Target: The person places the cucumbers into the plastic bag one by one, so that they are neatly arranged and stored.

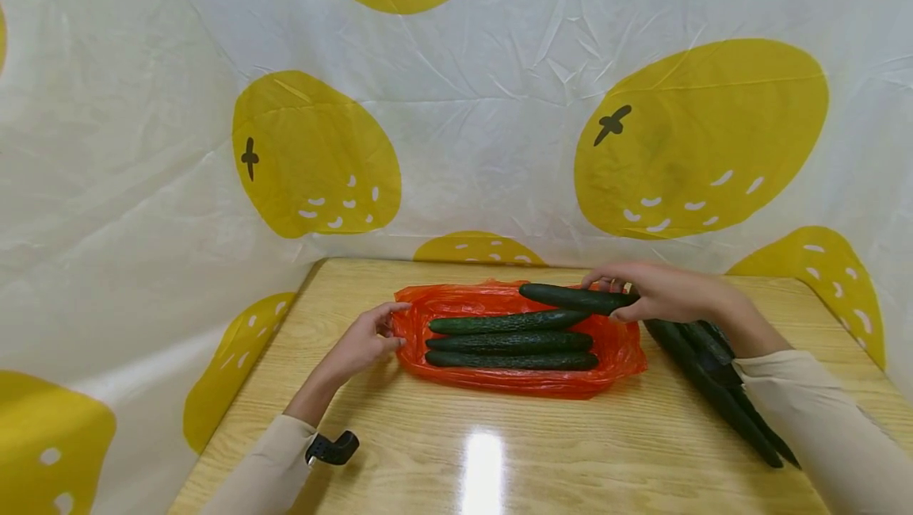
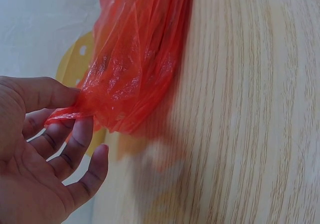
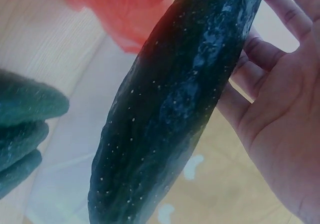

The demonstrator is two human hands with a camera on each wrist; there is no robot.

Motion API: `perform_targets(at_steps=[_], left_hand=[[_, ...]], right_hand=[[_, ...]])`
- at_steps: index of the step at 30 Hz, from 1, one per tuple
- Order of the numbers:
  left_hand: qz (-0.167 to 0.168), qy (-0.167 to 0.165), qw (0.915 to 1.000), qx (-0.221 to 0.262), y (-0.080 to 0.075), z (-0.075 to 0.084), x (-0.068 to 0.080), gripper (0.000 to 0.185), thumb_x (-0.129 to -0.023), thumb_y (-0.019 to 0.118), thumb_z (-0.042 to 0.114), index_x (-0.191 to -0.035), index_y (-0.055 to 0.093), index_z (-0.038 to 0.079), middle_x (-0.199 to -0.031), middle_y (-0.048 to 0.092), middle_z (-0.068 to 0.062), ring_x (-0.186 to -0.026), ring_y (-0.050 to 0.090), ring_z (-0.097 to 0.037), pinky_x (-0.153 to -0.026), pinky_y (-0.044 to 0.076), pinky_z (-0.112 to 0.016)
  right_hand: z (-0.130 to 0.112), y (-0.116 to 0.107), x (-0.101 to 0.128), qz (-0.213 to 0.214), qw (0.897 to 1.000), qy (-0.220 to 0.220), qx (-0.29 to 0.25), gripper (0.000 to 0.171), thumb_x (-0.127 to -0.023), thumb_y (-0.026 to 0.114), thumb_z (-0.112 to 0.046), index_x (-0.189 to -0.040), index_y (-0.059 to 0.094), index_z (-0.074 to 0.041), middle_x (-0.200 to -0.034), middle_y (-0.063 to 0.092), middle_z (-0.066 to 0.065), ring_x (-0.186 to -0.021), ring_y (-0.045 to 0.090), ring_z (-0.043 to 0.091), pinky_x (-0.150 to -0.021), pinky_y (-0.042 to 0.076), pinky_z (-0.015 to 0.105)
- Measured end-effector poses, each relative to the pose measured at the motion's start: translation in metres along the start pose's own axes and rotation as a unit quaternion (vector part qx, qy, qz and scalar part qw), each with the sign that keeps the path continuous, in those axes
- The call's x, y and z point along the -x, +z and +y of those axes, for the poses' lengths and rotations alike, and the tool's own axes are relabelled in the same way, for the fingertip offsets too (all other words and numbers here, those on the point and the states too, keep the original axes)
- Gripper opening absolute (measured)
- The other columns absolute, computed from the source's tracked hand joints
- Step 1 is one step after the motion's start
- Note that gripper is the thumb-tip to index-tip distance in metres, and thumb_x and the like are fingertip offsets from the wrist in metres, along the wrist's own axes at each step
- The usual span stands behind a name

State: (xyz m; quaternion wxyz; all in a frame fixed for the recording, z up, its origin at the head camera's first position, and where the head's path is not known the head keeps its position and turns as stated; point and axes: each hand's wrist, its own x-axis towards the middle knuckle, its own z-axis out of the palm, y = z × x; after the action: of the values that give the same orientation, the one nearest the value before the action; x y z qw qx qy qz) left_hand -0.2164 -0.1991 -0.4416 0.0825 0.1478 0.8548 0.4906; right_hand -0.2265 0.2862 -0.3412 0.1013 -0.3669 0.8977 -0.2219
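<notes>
An orange plastic bag lies open on the wooden table with three dark green cucumbers side by side in it. My left hand pinches the bag's left edge between thumb and fingers. My right hand holds another cucumber by its right end, just above the bag's far right side. In the right wrist view this cucumber lies across my fingers.
Several more cucumbers lie in a pile on the table at the right, under my right forearm. A white sheet with yellow fruit prints hangs behind the table and along its left side.
</notes>
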Motion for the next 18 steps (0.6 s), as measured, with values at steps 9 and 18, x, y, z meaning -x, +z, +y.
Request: perform_targets(at_steps=[9,18], left_hand=[[0.003,0.002,1.0000,-0.003,-0.001,0.001,0.000,0.058,-0.088,0.070,-0.004,-0.143,0.055,0.003,-0.092,0.057,-0.010,-0.083,0.052,-0.023,-0.061,0.045,-0.024],[0.005,-0.006,1.0000,0.002,-0.002,0.001,0.001,0.059,-0.088,0.070,-0.004,-0.144,0.055,0.005,-0.092,0.057,-0.010,-0.084,0.053,-0.023,-0.064,0.048,-0.030]], right_hand=[[-0.008,0.006,-0.018,-0.012,1.000,-0.014,0.020,0.048,-0.092,0.075,-0.023,-0.137,0.058,-0.029,-0.126,0.062,-0.009,-0.110,0.059,0.015,-0.095,0.049,0.051],[-0.019,0.012,-0.039,-0.031,0.999,-0.028,0.002,0.053,-0.092,0.075,-0.017,-0.139,0.056,-0.030,-0.135,0.060,-0.005,-0.117,0.059,0.020,-0.099,0.048,0.051]])
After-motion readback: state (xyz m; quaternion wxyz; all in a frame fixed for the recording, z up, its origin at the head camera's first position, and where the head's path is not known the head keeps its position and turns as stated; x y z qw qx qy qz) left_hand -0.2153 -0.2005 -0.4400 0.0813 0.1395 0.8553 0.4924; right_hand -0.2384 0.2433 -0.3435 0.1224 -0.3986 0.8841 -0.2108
